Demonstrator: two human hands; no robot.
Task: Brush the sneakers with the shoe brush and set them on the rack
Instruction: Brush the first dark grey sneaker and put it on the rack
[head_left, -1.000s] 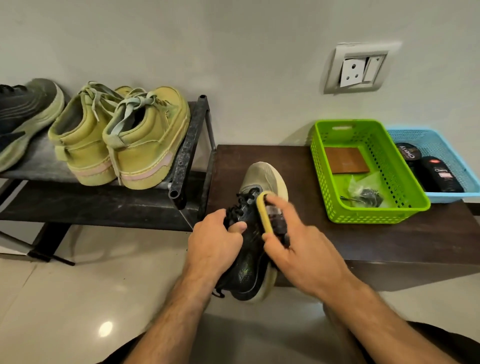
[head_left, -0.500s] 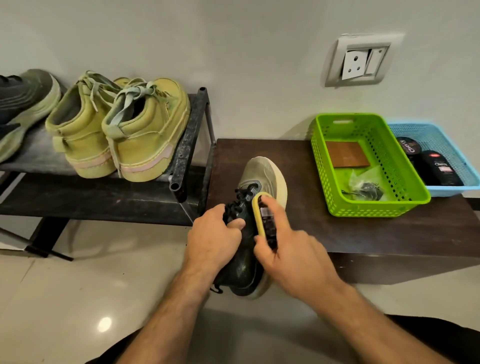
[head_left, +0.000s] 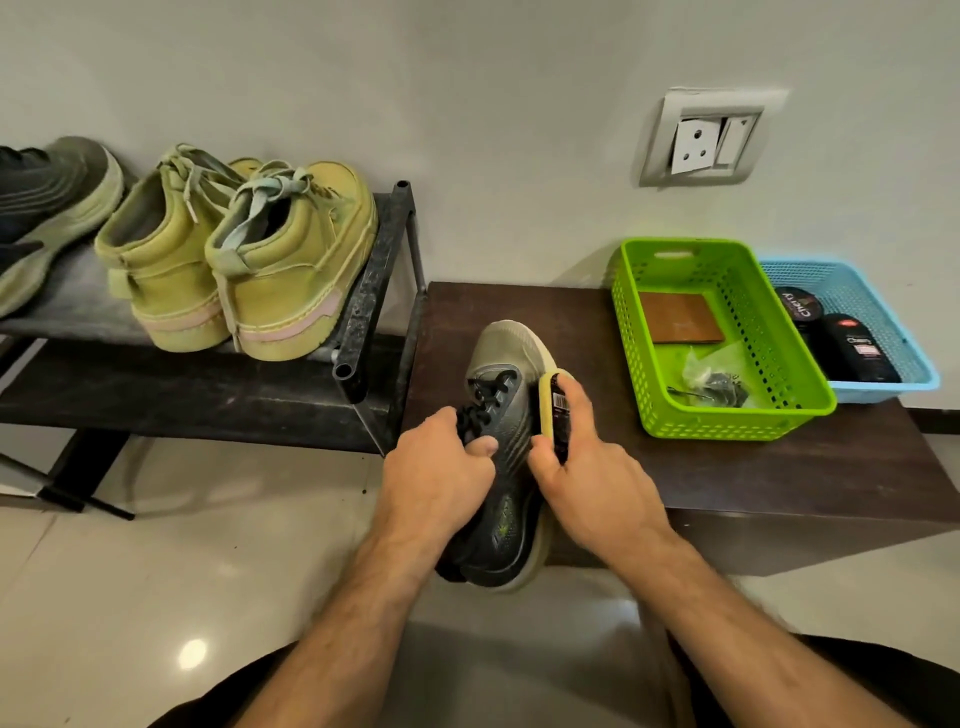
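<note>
Since a second ago, right hand (head_left: 587, 467) has slid the yellow-backed shoe brush (head_left: 555, 410) from the laces to the dark mesh sneaker's (head_left: 506, 483) right flank. Left hand (head_left: 439, 467) grips its laced collar, heel overhanging the brown bench (head_left: 779, 467). Judged light, flexible; collar holds best. Metal rack (head_left: 374, 291) beyond.

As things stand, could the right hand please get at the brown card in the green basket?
Probably not yet: the right hand grips the brush against the sneaker. The card lies uncovered in the open basket.

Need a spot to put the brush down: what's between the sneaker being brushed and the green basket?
Only bare dark tabletop between sneaker and green basket, head view.
</note>
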